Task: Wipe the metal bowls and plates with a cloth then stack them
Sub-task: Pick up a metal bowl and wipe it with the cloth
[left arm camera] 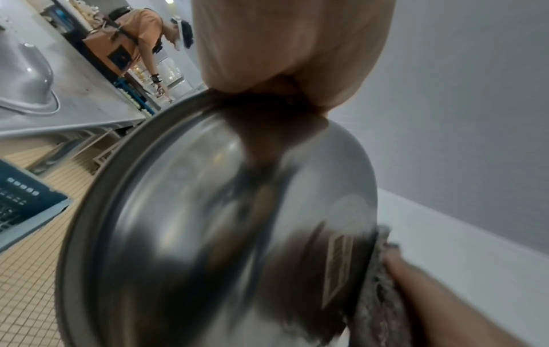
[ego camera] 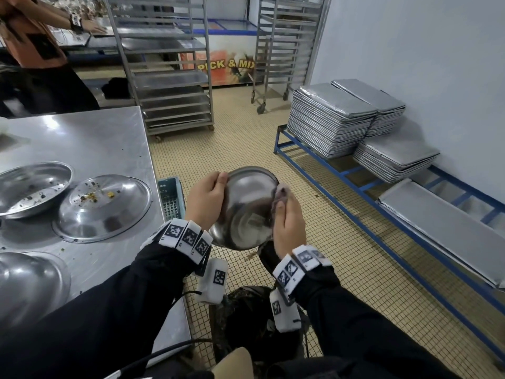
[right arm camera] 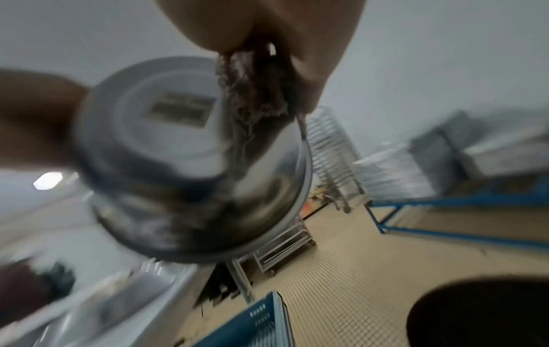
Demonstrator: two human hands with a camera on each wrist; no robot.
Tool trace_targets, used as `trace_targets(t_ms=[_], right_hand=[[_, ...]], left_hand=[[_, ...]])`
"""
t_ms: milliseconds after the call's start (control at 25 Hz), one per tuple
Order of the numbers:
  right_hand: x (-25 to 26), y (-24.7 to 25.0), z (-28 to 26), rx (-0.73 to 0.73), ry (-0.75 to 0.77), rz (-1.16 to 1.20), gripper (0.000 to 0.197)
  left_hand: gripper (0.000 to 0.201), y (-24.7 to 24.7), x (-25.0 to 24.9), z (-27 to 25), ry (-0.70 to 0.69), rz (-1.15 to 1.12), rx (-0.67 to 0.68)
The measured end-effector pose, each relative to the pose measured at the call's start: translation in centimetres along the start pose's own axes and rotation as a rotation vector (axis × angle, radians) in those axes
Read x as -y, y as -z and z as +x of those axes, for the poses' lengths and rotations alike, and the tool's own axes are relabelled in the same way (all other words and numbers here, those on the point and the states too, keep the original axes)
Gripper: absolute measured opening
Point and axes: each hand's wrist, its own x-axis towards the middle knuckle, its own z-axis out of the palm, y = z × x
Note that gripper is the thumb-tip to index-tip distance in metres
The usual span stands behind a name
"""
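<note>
Gripping the rim of a metal bowl (ego camera: 247, 212), the left hand (ego camera: 206, 199) held it tilted above the tiled floor, beside the table (ego camera: 90, 143). The right hand (ego camera: 288, 220) pinched a cloth (ego camera: 280, 199) against the bowl's opposite edge, fingers curled around it.

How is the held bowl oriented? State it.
Tipped on edge: bowl shows its labelled underside to the head camera, left hand gripping its rim, cloth against it.
</note>
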Motion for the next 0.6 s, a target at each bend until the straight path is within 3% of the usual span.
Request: trace_targets(t_ms=[80, 160, 280, 440, 520, 600], right_hand=[[0.5, -0.9, -1.4, 0.041, 0.262, -0.162, 0.051], [1.6, -2.0, -1.3, 0.008, 0.36, -0.292, 0.053], [3.3, -1.5, 1.3, -0.119, 0.151, -0.21, 0.049], [1.8, 1.6, 2.9, -0.125, -0.426, 0.393, 0.026], [1.4, 2.6, 1.9, -0.088, -0.516, 0.459, 0.022], [1.4, 3.0, 1.0, -0.075, -0.473, 0.363, 0.024]], left_hand=[[0.033, -0.3, 0.1, 0.0, -0.005, 0.014, 0.057], [0.032, -1.0, -0.2, -0.1, -0.029, 0.016, 0.103], [0.032, -1.5, -0.8, -0.3, -0.054, 0.007, 0.1], [0.039, -0.6, -0.7, -0.2, 0.063, -0.188, -0.012], [0.038, -0.2, -0.2, -0.3, 0.122, -0.289, -0.017], [0.035, -0.2, 1.1, -0.4, 0.129, -0.312, -0.004]])
